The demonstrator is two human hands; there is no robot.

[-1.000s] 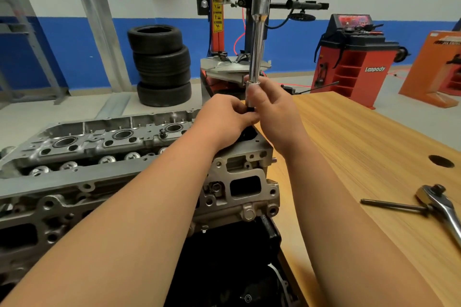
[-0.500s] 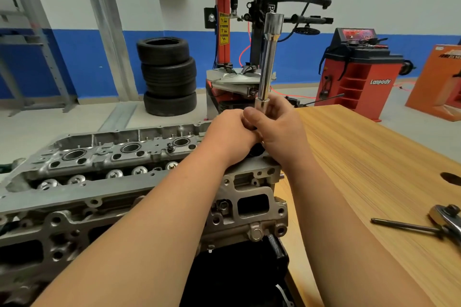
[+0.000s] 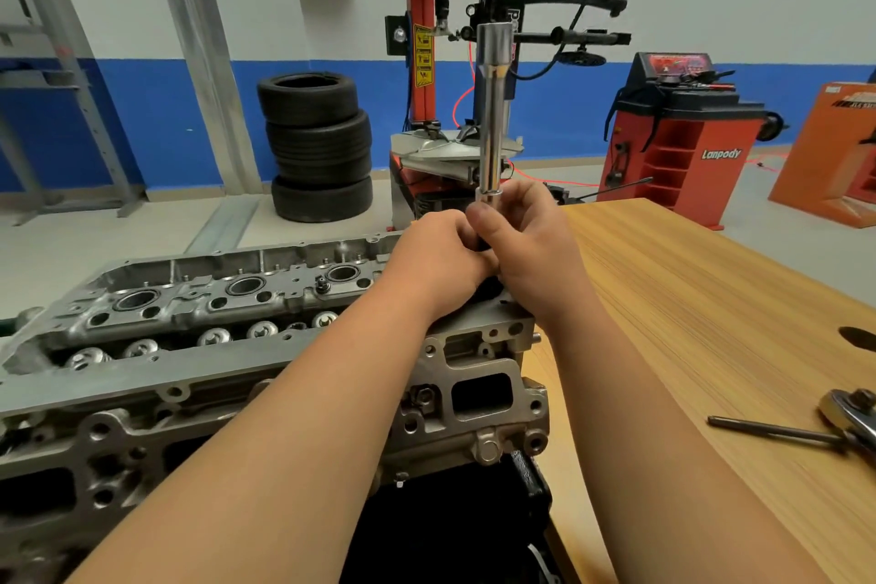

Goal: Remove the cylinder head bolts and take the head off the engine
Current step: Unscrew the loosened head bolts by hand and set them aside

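Nearest in, bottom centre, the cylinder head (image 3: 474, 417) sits on the engine, so I'd guess we're mid bolt removal and it's nowhere near lifting. Lower right, the ratchet (image 3: 848, 415) and a thin rod (image 3: 768, 431) lie on the wooden surface (image 3: 687, 322), well apart from the hands, so whatever's turning right now is finger power only. Mid frame, the left hand (image 3: 441, 261) and right hand (image 3: 526, 247) are bunched together, both curled round the foot of a long chrome extension (image 3: 493, 119) standing nearly upright over the right end of the head. The fingers hide the bottom, so I can't tell if it's seated on a bolt. That's my worry: a tall bar gripped only at the base will lean easily, and if it isn't square it could cam off and chew the bolt head, or knuckles meet those sharp casting edges. A loose bolt could also drop back down its hole. The tyres (image 3: 317, 147) and tyre changer (image 3: 426, 62) at the back are well away, no issue.
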